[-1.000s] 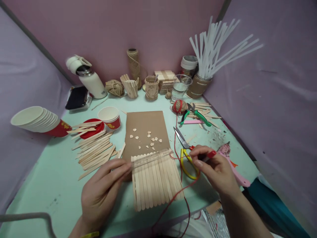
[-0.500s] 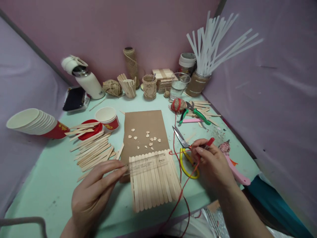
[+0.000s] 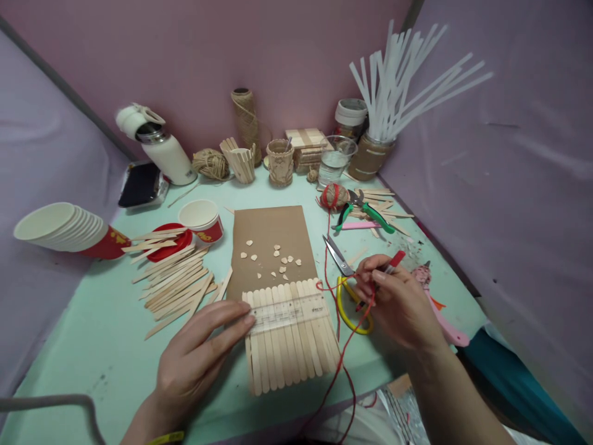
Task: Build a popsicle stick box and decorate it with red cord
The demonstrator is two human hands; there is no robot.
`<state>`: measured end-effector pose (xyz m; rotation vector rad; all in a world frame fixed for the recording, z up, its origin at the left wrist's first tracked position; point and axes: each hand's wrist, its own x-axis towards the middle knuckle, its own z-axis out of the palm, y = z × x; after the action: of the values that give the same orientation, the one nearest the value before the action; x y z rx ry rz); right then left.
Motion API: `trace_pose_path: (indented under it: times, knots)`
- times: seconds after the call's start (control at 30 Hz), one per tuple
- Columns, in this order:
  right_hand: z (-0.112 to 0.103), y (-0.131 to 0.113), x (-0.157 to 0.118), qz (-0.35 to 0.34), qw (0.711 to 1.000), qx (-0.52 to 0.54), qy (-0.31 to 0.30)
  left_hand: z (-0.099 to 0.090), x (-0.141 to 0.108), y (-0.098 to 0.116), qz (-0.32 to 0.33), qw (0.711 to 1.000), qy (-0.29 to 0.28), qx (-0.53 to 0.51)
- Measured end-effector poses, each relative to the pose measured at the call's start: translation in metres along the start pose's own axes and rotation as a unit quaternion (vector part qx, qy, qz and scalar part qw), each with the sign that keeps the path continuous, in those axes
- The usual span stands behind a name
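Note:
A panel of craft sticks (image 3: 290, 361) lies side by side near the front of the table, its far edge over a brown cardboard sheet (image 3: 269, 225). Across the sticks rests a clear ruler (image 3: 285, 315), and my left hand (image 3: 210, 346) pinches its left end. My right hand (image 3: 398, 303) is closed on a red pen (image 3: 397, 258), with red yarn (image 3: 345, 349) running by its fingers. Just left of that hand are scissors (image 3: 341, 296) with yellow handles, partly covered by it. Small wooden heart pieces (image 3: 277, 253) are scattered on the cardboard.
Loose craft sticks (image 3: 178, 278) and stacked paper cups (image 3: 69, 228) are at left. Green-handled pliers (image 3: 365, 213) and a yarn ball (image 3: 333, 196) sit at right. A pink glue gun (image 3: 442, 321) lies beyond my right hand. A water cup (image 3: 334, 164) stands behind.
My left hand has moved right and slid the ruler further onto the stick panel, where it lies lower. My right hand has shifted slightly, with the pen tilting a little.

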<state>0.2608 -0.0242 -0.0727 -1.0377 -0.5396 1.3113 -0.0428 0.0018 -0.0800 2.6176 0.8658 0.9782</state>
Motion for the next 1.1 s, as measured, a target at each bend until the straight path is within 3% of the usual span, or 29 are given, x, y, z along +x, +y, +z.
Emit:
trace_pose_path:
  times: [0.37, 0.53, 0.63, 0.8, 0.9, 1.0, 1.1]
  knots:
    - [0.0, -0.002, -0.014, -0.025, 0.995, -0.041, -0.09, 0.002, 0.004, -0.001, 0.021, 0.999, -0.007, 0.031]
    - [-0.006, -0.004, -0.022, -0.036, 0.984, -0.125, -0.125, 0.003, 0.008, -0.001, 0.01, 0.999, 0.009, 0.032]
    - [-0.008, -0.011, -0.028, -0.034, 0.954, -0.229, -0.192, 0.004, 0.012, 0.001, -0.004, 1.0, 0.012, 0.019]
    - [-0.004, -0.026, -0.037, -0.022, 0.875, -0.361, -0.322, 0.003, 0.018, 0.005, -0.031, 0.999, 0.009, 0.001]
    - [-0.002, -0.032, -0.039, -0.055, 0.837, -0.406, -0.363, 0.003, 0.02, 0.005, -0.047, 0.999, 0.011, 0.005]
    - [-0.007, -0.036, -0.039, -0.103, 0.817, -0.45, -0.344, 0.004, 0.02, 0.006, -0.052, 0.999, 0.013, 0.008]
    - [-0.013, -0.034, -0.034, -0.146, 0.81, -0.506, -0.257, 0.004, 0.02, 0.007, -0.052, 0.999, 0.014, 0.006]
